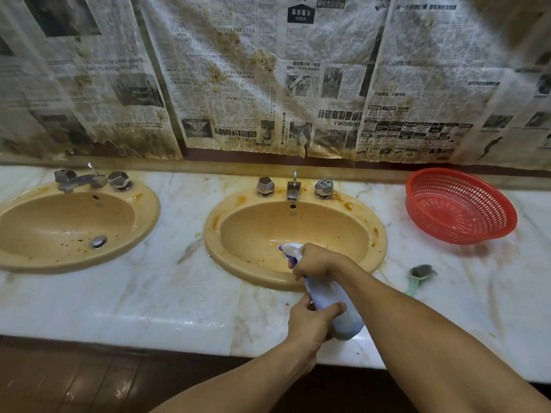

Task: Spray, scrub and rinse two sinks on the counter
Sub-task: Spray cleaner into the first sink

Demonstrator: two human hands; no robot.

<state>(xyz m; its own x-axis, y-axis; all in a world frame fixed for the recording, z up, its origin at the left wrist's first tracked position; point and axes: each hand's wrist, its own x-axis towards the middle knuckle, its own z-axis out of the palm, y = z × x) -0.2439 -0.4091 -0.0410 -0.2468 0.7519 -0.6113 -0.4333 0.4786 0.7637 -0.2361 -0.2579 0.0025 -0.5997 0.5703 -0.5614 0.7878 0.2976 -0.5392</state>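
While both hands grip unlabelled spray bottle [331, 296], right hand [316, 260] on trigger, left hand [310, 323] at base.

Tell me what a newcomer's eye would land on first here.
First, the two hands at the front: the right hand and left hand hold a spray bottle aimed into the stained right sink. Next, the bright red basket on the counter's right, then the dirty newspaper covering the wall.

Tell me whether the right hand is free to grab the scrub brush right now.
Probably not yet: the right hand is wrapped around the spray bottle trigger. The scrub brush lies unobstructed on the counter beside that arm, so only the bottle stands in the way.
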